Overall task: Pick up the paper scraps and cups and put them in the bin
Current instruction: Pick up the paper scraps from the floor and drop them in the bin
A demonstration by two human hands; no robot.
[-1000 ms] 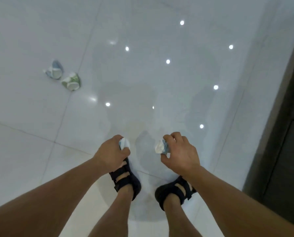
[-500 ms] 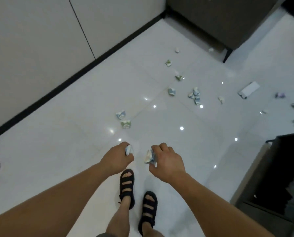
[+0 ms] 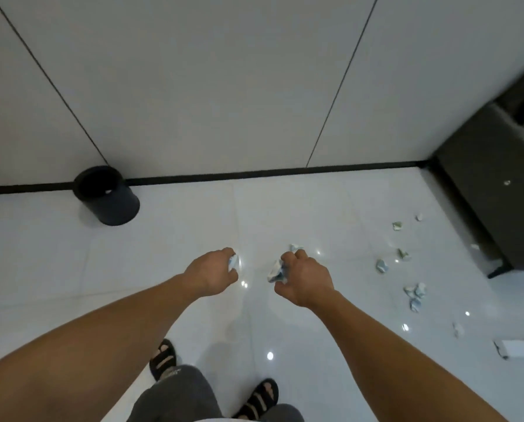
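My left hand [image 3: 212,274] grips a crushed paper cup [image 3: 233,262], mostly hidden in the fist. My right hand [image 3: 306,280] holds another crumpled blue-and-white cup [image 3: 276,272]. Both hands are held out over the white floor at about waist height. A black round bin [image 3: 107,194] stands open against the wall at the far left, well beyond my left hand. Several more crushed cups and paper scraps [image 3: 414,295] lie scattered on the floor to the right, and one scrap [image 3: 295,247] shows just past my right hand.
A dark cabinet [image 3: 492,184] on legs stands at the right against the wall. A flat white box [image 3: 518,348] lies on the floor at the lower right. A black skirting strip [image 3: 254,173] runs along the wall's foot. My sandalled feet are below.
The view has swung left and upward: the wall and the black bin have come into sight, and the litter now lies to the right. Both hands still hold their cups.
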